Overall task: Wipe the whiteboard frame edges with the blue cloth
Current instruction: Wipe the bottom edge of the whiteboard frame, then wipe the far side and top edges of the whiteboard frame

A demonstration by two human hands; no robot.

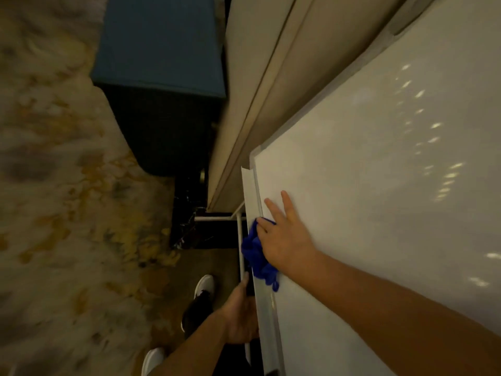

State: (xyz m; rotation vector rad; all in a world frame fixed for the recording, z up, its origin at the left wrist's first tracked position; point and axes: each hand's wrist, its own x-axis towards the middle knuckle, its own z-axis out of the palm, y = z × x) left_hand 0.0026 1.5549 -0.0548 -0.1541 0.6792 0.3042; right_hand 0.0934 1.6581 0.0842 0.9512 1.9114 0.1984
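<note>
A white whiteboard (366, 172) fills the right side, its pale metal frame edge (256, 191) running down the middle of the view with a tray ledge beside it. The blue cloth (257, 256) is bunched against this frame edge. My right hand (284, 237) presses the cloth onto the edge, with two fingers spread flat on the board surface. Lower down, my left hand (241, 313) grips the frame edge and stand tube from the left side.
A blue upholstered bench (160, 50) stands on patterned carpet (54, 185) at the upper left. Beige wall panels (271, 90) run behind the board. The board's white stand tubes (240, 232) and a dark marble base (184, 223) lie below. My shoes (202, 289) are beside the stand.
</note>
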